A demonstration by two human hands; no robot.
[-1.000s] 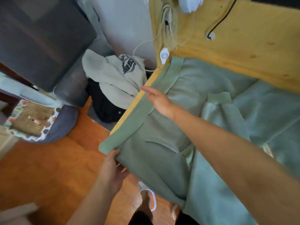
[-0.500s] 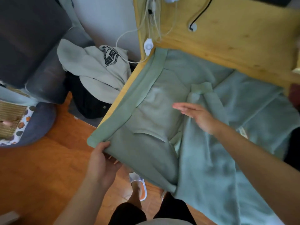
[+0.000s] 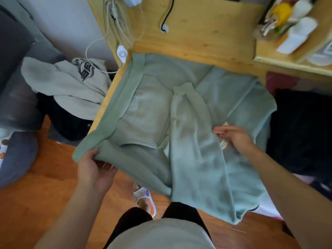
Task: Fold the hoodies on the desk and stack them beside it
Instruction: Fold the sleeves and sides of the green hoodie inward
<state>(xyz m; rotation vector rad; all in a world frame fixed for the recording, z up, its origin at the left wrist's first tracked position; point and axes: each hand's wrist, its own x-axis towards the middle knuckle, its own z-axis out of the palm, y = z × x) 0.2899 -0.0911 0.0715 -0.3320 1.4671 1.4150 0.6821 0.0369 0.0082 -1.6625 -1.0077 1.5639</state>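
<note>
Under your hands lies a soft, matte fleece garment, the green hoodie [image 3: 188, 133], spread over the pale, knotty pine of the desk [image 3: 206, 38]. Its ribbed hem band [image 3: 115, 108] is a thicker, darker green strip that runs along the desk's left edge and droops past the near corner. One sleeve [image 3: 190, 123] is folded in across the body as a long tapering panel, its cuff pointing toward the back of the desk. The near part of the cloth hangs off the front edge above the orange-brown wooden floor [image 3: 36, 203]. A small white care label [image 3: 223, 145] with dark print shows at the sleeve's right edge.

Your left hand [image 3: 93, 169] grips the hanging hem corner, thumb on top of the fabric and fingers curled beneath it, the forearm rising from the lower left. Your right hand [image 3: 233, 137] hovers at the label with the fingers stretched out toward the left and loosely bunched; you cannot tell whether the fingertips pinch the label or only touch it. The right forearm crosses in from the lower right.

Beside the desk on the left, a cream hoodie [image 3: 68, 85] with a black printed logo lies crumpled over a dark garment [image 3: 66, 121]. White cables [image 3: 116, 29] trail down the desk's left side to a round switch [image 3: 122, 52]. A white and orange slipper [image 3: 146, 200] shows on the floor below.
</note>
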